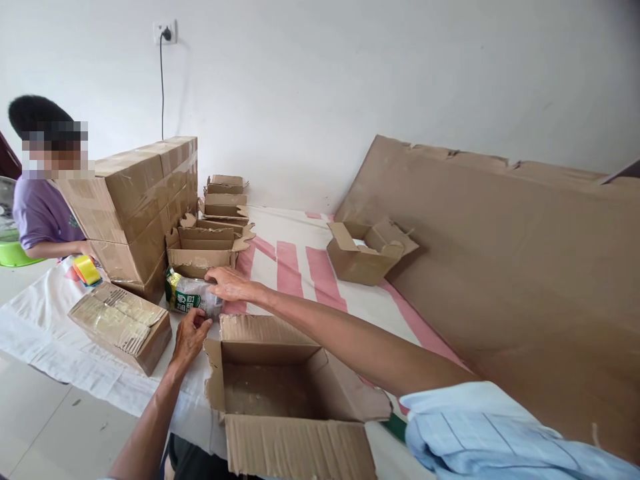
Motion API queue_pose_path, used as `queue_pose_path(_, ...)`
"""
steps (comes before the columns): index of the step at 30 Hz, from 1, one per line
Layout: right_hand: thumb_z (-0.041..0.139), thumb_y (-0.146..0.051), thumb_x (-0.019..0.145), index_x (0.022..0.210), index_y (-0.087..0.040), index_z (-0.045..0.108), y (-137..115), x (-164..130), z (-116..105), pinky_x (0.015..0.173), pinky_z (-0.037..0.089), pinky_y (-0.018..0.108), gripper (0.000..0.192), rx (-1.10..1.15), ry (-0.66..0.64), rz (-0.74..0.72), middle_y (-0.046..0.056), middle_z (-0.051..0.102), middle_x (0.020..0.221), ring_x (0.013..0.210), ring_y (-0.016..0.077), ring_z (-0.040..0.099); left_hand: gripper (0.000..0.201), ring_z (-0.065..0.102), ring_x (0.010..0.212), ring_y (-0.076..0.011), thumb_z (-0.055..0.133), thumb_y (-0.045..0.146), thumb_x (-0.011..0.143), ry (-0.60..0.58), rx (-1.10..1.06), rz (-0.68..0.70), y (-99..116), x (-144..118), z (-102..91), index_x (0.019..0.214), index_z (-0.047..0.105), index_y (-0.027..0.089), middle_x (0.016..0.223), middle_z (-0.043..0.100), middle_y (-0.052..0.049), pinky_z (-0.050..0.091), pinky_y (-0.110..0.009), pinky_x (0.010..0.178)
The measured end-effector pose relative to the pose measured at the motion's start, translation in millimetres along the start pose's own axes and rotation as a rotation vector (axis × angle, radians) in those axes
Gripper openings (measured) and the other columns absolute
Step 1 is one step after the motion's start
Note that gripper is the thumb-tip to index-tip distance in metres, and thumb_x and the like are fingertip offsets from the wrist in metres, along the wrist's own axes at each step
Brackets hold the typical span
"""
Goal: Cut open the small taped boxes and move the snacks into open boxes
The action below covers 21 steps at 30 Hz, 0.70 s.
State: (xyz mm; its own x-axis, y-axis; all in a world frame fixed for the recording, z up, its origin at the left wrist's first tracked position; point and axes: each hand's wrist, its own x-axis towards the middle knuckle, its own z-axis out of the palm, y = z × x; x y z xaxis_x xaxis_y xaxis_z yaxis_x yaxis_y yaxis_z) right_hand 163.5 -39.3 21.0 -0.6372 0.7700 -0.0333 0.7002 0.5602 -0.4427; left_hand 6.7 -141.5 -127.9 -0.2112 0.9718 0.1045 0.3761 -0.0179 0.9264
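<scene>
Just beyond the far left corner of the open box (280, 380), the packet (193, 298) lies with its long axis left to right, your right hand (227, 283) resting open-fingered on its right end, your left hand (190, 335) curled at its near edge.

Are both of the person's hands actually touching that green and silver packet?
Touching. In the head view, the right hand lies on top of the green and silver packet, and the left hand has its fingers against the packet's near edge.
</scene>
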Motion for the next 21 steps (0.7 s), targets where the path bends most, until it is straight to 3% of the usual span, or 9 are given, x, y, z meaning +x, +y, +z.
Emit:
queue_pose_path(7,0.061,-0.013,0.091,0.13,-0.019,0.075,9,-5,0,0.11,0.048,0.034,0.042,0.082,0.06,-0.068,0.011,0.075,0.14,0.131,0.0279,0.067,0.023,0.063,0.074,-0.0193,0.07,0.035,0.081,0.011,0.037,0.022,-1,18,2.4,0.099,0.069,0.02,0.075,0.067,0.001,0.045,-0.029,0.071)
queue_pose_path(13,0.06,-0.008,0.089,0.129,-0.017,0.076,16,-11,-4,0.103,0.052,0.034,0.043,0.154,0.088,-0.068,0.012,0.075,0.139,0.123,0.0268,0.071,0.024,0.063,0.074,-0.0184,0.071,0.028,0.075,0.002,0.053,0.035,-1,42,2.0,0.098,0.067,0.022,0.076,0.068,0.003,0.045,-0.027,0.071)
queue_pose_path(17,0.058,-0.007,0.091,0.13,-0.014,0.075,9,-27,-21,0.096,0.055,0.033,0.043,0.211,0.095,-0.052,0.012,0.079,0.128,0.111,0.0249,0.074,0.021,0.063,0.074,-0.0176,0.07,0.024,0.074,-0.019,0.066,0.043,0,51,-1.7,0.095,0.066,0.022,0.077,0.067,0.003,0.047,-0.027,0.073)
queue_pose_path(21,0.058,-0.015,0.096,0.136,-0.014,0.071,2,-69,-49,0.092,0.057,0.032,0.043,0.312,0.134,-0.045,0.013,0.079,0.126,0.104,0.0213,0.075,0.031,0.066,0.084,-0.0198,0.071,0.02,0.071,-0.031,0.08,0.037,1,48,-5.9,0.101,0.067,0.022,0.086,0.071,0.0,0.05,-0.029,0.079)
